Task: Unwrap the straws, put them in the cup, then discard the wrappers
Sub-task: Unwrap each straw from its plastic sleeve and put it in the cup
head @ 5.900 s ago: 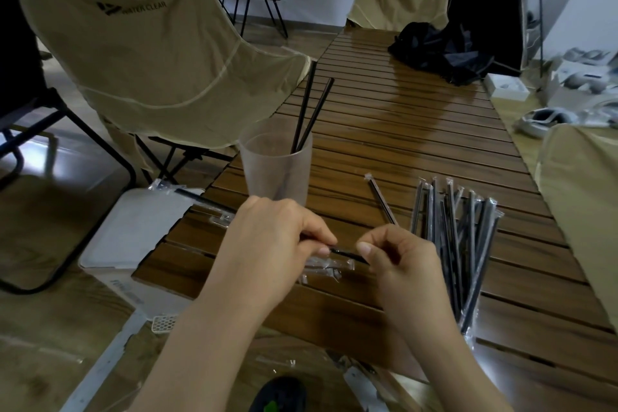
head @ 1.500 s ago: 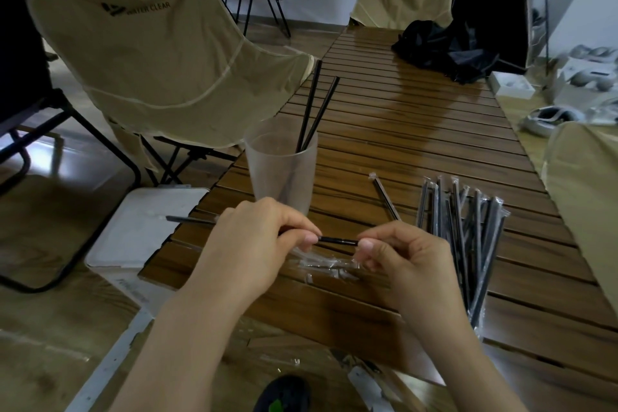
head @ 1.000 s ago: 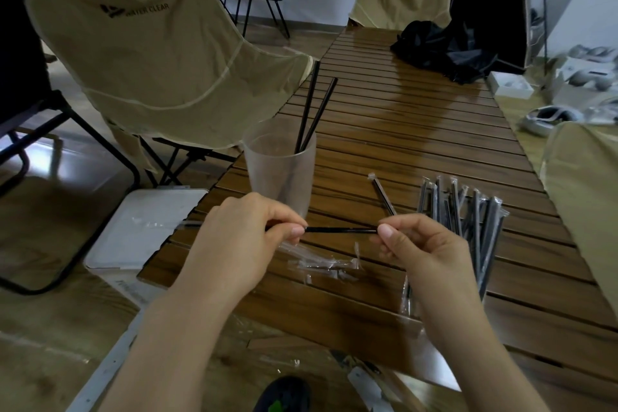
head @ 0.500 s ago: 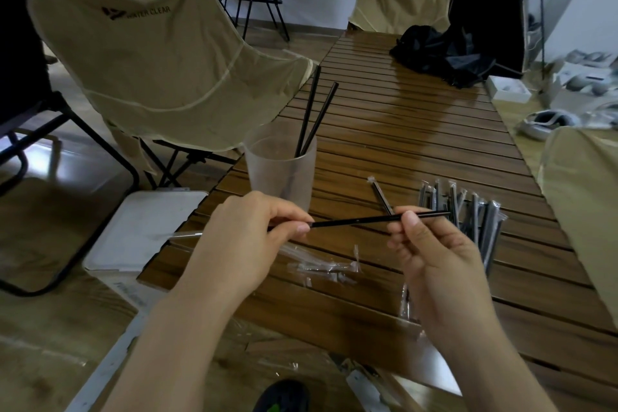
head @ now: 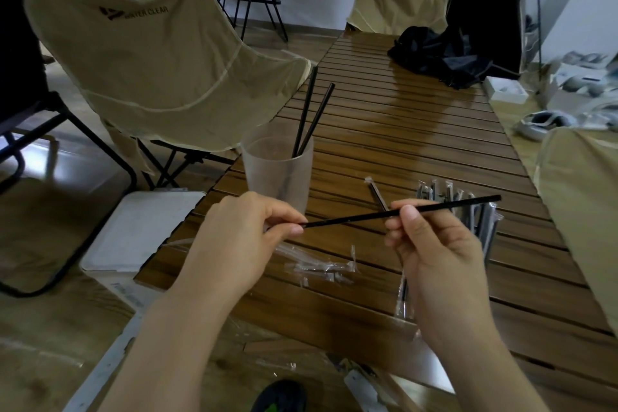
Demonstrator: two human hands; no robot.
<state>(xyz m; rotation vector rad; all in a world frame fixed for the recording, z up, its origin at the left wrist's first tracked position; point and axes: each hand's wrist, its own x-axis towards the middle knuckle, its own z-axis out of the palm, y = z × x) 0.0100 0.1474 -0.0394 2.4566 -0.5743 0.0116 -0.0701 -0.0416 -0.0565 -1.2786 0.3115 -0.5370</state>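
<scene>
Bare straw [head: 401, 211] pinched in right hand [head: 431, 247], left hand [head: 244, 241] pinching its wrapper [head: 174, 242] end near desk's left edge: slide fully free, then tip into cup [head: 277, 174] without knocking it.

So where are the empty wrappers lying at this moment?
In the head view, the empty wrappers lie on the wooden table near its front edge, between the left hand and right hand, in front of the cup.
</scene>
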